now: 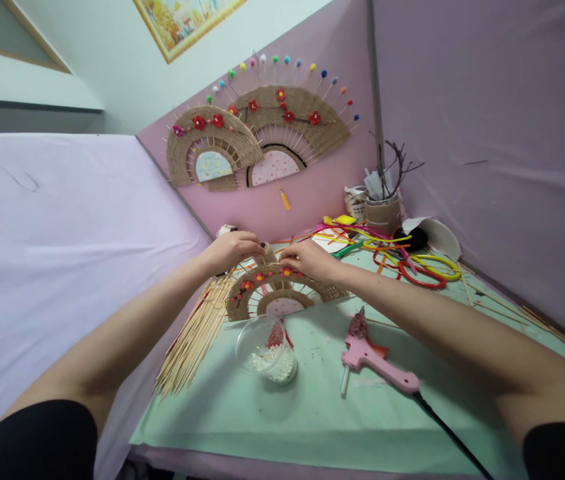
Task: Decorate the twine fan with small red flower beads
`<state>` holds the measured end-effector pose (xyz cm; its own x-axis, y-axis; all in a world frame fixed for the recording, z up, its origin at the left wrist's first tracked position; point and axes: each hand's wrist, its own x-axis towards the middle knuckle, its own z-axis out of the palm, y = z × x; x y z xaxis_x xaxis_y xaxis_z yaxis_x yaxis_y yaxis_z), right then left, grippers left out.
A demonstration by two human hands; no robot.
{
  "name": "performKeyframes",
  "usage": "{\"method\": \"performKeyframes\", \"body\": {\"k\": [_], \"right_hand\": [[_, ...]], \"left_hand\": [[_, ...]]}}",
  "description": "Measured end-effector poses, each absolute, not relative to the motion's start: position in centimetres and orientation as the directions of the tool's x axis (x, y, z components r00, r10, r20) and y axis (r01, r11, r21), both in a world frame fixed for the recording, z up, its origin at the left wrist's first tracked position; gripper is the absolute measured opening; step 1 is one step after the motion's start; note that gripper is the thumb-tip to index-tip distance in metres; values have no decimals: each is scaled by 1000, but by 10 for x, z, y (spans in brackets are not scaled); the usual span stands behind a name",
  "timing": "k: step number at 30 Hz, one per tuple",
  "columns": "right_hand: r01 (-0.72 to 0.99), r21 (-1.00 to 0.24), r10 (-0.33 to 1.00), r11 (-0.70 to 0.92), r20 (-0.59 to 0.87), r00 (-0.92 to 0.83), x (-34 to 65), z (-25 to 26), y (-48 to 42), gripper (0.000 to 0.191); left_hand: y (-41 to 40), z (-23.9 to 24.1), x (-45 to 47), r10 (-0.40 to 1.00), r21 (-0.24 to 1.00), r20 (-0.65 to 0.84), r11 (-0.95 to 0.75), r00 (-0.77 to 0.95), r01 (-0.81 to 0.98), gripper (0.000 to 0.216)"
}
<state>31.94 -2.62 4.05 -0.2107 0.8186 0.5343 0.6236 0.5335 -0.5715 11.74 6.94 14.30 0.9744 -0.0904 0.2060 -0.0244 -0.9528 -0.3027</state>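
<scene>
In the head view a small half-round woven twine fan [327, 291] stands on the table, with red flowers along its band and a dotted pink half-circle at its base. My left hand [232, 252] is just above the fan's upper left edge, its fingers pinched together beside a spool of twine [267, 253]. At the fan's top edge, my right hand [309, 260] has its fingers curled and pressed together. Whatever sits between the fingertips of either hand is too small to make out. A clear tub of white beads [275, 363] stands before the fan.
A pink glue gun [379, 363] with a black cord lies at right front. Thin wooden sticks [195, 333] fan out at left. Scissors with red and yellow handles [425, 270], coloured strips and a twine-wrapped jar [382, 212] are behind. Larger fans [302, 110] hang on the pink panel.
</scene>
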Motion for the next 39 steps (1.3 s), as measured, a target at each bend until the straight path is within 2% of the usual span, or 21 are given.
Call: {"method": "performKeyframes", "body": {"k": [10, 20, 39], "right_hand": [[619, -574, 818, 536, 535, -211, 320, 40, -26, 17], [611, -582, 818, 536, 537, -206, 319, 41, -27, 17], [605, -588, 818, 537, 538, -203, 319, 42, -27, 16]], "left_hand": [[67, 144, 111, -49, -347, 213, -937, 976, 29, 30], [55, 140, 109, 54, -220, 311, -967, 949, 127, 25], [57, 136, 112, 63, -206, 299, -970, 952, 129, 26]]}}
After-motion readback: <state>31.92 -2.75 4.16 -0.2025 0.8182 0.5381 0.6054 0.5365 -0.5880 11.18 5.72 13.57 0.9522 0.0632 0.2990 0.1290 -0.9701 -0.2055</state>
